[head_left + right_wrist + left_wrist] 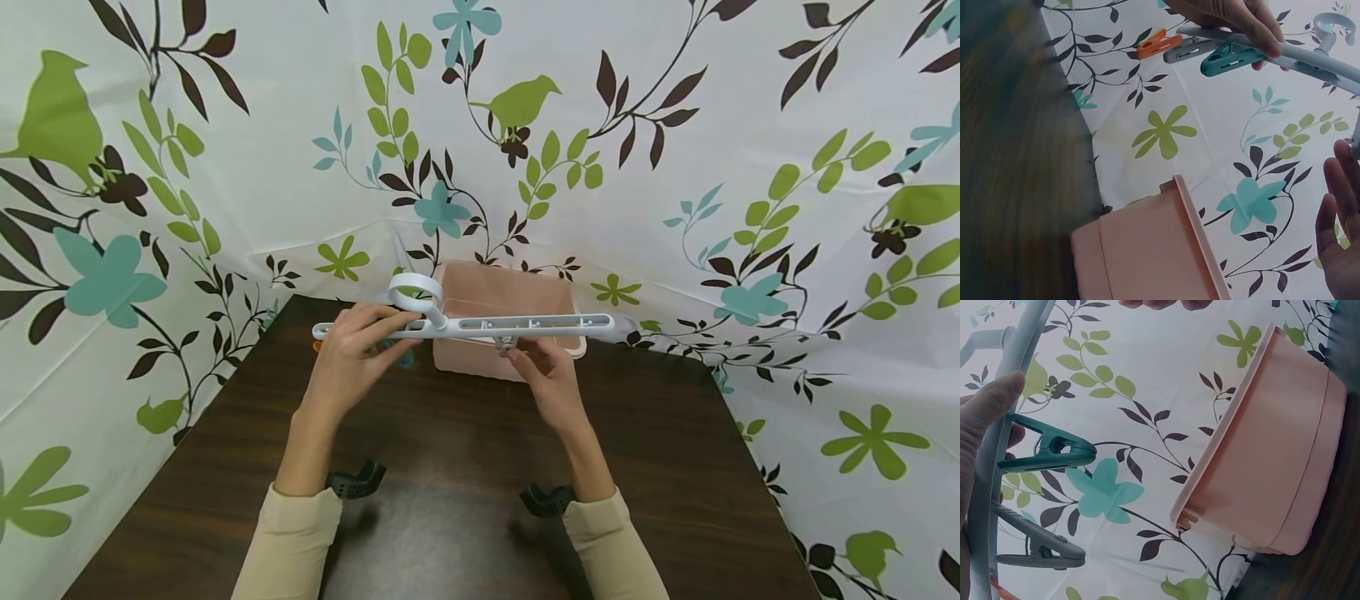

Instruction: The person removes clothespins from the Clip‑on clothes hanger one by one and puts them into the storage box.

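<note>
A white hanger bar [536, 326] with a round hook [415, 292] is held level above the table. My left hand [348, 354] grips its left part, thumb across the bar in the left wrist view. From that part hang a teal clothespin [1054, 450], a grey clothespin [1041, 545] and an orange clothespin [1159, 44]. Below the bar, right of the hook, my right hand [547, 379] pinches a pale grey clothespin [506, 342] between thumb and fingers. In the right wrist view, this clothespin is mostly cut off by the frame's edge.
Behind the bar, a pink plastic bin [480, 360] stands at the back of the dark wooden table [450, 450]. A patterned curtain [630, 208] with leaves, birds and flowers surrounds the table's back and sides. Dark camera mounts are on both wrists.
</note>
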Demonstrator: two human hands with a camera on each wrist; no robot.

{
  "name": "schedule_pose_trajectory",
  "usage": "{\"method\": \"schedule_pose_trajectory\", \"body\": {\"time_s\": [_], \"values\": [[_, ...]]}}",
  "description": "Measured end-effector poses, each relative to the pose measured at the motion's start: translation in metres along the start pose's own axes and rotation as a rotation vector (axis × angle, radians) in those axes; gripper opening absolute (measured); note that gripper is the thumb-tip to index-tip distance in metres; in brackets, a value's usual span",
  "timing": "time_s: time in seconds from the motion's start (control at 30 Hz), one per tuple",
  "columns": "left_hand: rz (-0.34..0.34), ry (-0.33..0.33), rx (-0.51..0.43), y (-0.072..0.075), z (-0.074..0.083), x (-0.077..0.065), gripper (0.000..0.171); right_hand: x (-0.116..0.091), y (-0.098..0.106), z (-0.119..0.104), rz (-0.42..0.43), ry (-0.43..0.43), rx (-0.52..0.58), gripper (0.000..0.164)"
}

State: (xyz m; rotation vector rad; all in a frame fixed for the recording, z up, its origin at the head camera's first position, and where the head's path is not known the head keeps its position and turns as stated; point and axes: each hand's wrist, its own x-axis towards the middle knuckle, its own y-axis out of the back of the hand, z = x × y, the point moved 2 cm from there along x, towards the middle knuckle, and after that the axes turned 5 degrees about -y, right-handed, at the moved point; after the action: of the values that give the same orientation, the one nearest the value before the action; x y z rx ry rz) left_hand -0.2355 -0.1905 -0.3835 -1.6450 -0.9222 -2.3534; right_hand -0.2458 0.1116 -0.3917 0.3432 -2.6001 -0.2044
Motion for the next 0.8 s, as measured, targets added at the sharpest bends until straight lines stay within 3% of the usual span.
{"method": "schedule_pose_trajectory", "body": {"time_s": [0.53,0.7,0.8], "values": [[0.014,-0.001,-0.018,0.002,0.001,-0.001,0.037,-0.003,-0.008,-0.006,0.028,-0.063,0.198,0.015],[0.016,-0.016,-0.009,0.002,0.003,0.000,0.046,-0.003,-0.009,-0.009,0.060,-0.105,0.305,0.020],[0.005,-0.015,-0.007,0.002,0.004,0.001,0.039,-0.003,-0.011,-0.010,0.072,-0.096,0.334,0.023]]}}
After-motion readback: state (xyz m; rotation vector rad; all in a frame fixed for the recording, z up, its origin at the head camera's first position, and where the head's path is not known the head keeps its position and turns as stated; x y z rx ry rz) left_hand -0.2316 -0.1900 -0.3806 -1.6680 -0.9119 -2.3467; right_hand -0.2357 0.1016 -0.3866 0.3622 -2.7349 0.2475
